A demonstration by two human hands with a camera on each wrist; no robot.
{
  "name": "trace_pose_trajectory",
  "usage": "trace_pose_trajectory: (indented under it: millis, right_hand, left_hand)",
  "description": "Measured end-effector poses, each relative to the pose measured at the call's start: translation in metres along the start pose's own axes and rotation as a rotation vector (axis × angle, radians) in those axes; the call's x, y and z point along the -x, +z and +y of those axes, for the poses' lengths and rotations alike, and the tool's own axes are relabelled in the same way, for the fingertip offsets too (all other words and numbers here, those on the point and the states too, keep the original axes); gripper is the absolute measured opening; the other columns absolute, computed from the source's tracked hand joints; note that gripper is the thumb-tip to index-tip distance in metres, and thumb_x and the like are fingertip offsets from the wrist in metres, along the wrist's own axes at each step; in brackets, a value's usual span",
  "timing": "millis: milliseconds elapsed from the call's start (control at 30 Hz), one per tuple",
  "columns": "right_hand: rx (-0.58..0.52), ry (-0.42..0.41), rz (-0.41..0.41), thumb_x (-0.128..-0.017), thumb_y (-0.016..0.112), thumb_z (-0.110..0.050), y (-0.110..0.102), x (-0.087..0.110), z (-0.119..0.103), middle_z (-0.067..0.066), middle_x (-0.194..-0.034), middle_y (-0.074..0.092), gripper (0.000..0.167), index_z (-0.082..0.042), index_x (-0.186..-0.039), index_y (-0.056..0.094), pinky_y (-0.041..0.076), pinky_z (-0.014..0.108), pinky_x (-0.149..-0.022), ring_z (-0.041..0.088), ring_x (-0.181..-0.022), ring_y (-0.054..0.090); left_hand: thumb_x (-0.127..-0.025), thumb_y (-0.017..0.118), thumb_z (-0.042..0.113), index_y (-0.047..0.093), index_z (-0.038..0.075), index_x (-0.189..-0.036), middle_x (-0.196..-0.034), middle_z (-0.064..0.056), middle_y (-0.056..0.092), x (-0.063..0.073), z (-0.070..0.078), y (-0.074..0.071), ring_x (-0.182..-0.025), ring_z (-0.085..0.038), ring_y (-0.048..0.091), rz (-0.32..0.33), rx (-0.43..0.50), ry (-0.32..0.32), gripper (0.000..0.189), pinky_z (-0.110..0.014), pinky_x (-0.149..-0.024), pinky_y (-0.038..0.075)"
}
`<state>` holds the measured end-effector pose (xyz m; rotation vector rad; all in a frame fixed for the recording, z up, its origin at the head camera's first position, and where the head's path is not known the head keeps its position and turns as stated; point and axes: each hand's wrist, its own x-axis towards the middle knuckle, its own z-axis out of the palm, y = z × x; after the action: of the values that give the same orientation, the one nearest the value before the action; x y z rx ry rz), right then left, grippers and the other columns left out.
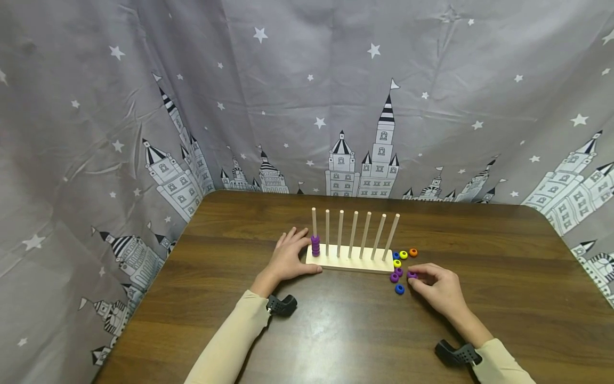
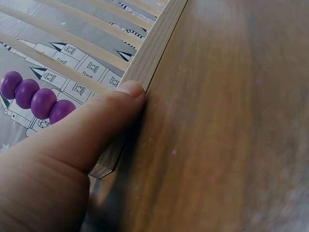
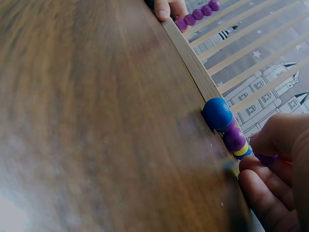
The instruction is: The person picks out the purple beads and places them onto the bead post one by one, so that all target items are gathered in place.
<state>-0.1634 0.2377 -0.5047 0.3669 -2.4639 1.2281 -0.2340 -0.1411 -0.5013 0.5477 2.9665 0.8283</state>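
My left hand [image 1: 288, 259] is resting spread, thumb against the rack [image 1: 346, 263], while my right hand [image 1: 438, 288] is pinching a purple bead [image 1: 412, 275] inward from the tabletop's [image 1: 355, 325] far right corner, where brushing the loose beads [image 1: 397, 264] is risking scattering them.

Left hand [image 1: 287, 260]: left wrist view crops it; we get mainly the thumb.
Right hand [image 1: 442, 290]: we lose part past the right wrist view's edge.
Held purple bead [image 1: 412, 275]: fingers cover part of it.
Stacked beads [image 1: 315, 246]: thumb overlaps one, left wrist view.
Loose beads [image 1: 400, 289]: right wrist view, we find some mostly hidden; yellow smear blurred.
Peg rack [image 1: 355, 263]: wrist views clip most peg tops.
Sleeves [image 1: 230, 341]: bottom edge cuts both, head view.
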Motion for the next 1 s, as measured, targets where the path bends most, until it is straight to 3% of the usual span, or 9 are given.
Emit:
trace_pose_trajectory:
  millis: [433,1000]
  right_hand:
    - [0.052,-0.022,0.001,-0.073,0.083,0.004,-0.003,-0.001,-0.001,0.011,-0.083,0.078,0.018,-0.004,-0.089,0.080,0.049,0.006,-0.060,-0.014,-0.070,0.059]
    - [-0.017,0.091,-0.003,-0.077,0.078,0.007,-0.013,-0.008,-0.013,0.023,-0.088,0.078,0.016,0.002,-0.093,0.078,0.053,0.004,-0.064,-0.024,-0.073,0.059]
  left_hand:
    - [-0.072,0.084,0.054,0.064,0.011,-0.134,-0.162,-0.015,0.041,0.001,0.001,-0.001,-0.156,-0.043,0.022,-0.001,0.000,0.004,0.078,-0.061,-0.129,0.011]
    - [-0.072,0.085,0.054,0.065,0.012,-0.133,-0.162,-0.015,0.041,0.001,0.001,-0.001,-0.156,-0.042,0.023,0.006,0.007,0.010,0.077,-0.061,-0.128,0.011]
